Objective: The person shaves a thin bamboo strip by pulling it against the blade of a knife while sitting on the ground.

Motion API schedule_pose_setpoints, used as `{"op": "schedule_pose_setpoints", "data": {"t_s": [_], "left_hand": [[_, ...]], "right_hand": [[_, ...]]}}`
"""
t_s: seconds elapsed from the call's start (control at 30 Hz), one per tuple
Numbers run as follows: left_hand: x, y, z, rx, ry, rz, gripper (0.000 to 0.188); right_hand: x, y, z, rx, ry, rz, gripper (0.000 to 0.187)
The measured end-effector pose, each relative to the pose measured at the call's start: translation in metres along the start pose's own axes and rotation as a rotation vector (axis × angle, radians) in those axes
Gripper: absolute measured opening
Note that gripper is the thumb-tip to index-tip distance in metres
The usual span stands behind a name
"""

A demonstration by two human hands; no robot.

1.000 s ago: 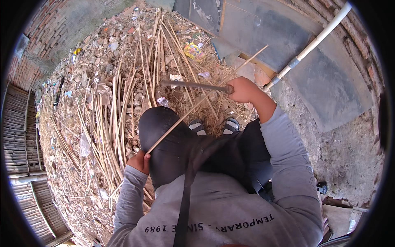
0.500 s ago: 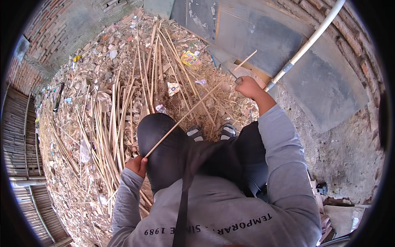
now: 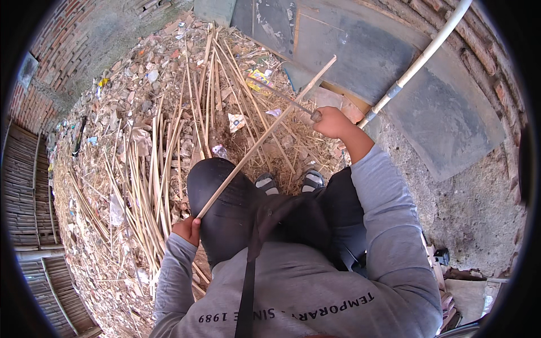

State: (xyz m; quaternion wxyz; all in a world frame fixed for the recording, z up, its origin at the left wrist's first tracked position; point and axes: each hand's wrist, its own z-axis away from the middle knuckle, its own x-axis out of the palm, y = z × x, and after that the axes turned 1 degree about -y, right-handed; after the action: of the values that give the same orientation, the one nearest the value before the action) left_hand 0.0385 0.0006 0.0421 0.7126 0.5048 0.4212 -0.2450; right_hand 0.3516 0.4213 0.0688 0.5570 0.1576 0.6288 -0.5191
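Note:
My left hand (image 3: pixel 187 230) grips the lower end of a long pale bamboo strip (image 3: pixel 259 145), low beside my left knee. The strip slants across my left thigh, up and to the right, its far end near the grey panels. My right hand (image 3: pixel 333 123) is closed round the handle of a long thin-bladed knife (image 3: pixel 287 97). Its blade points up and left and crosses the strip near the upper end. Whether the edge touches the strip, I cannot tell.
Several cut bamboo strips (image 3: pixel 160 169) lie on the rubble and shavings at left and ahead. Grey panels (image 3: pixel 360 39) lean by the brick wall at right, with a white pole (image 3: pixel 420 62) in front. My sandalled feet (image 3: pixel 313 180) stand ahead. A slatted bamboo screen (image 3: pixel 22 186) is at far left.
My right hand has moved slightly left and down, and the knife blade now shows at length across the strip. The strip's upper end has shifted left and up. My left hand stays nearly in place.

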Motion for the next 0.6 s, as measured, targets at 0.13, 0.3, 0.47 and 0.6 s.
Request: {"op": "schedule_pose_setpoints", "data": {"t_s": [0.13, 0.3, 0.47, 0.6], "left_hand": [[0.001, 0.002, 0.005, -0.010, 0.041, -0.063, 0.041], [-0.009, 0.013, -0.004, 0.000, 0.049, -0.196, 0.040], [-0.016, 0.010, -0.002, 0.006, -0.042, -0.153, 0.041], [-0.005, 0.003, 0.000, 0.036, -0.006, -0.028, 0.040]], "right_hand": [[0.000, -0.054, 0.017, -0.296, -0.119, 0.232, 0.024], [0.003, 0.025, -0.016, 0.009, 0.000, 0.076, 0.034], [0.009, -0.029, 0.008, -0.191, -0.214, 0.252, 0.038], [0.007, -0.048, 0.032, -0.322, -0.133, 0.164, 0.032]]}}
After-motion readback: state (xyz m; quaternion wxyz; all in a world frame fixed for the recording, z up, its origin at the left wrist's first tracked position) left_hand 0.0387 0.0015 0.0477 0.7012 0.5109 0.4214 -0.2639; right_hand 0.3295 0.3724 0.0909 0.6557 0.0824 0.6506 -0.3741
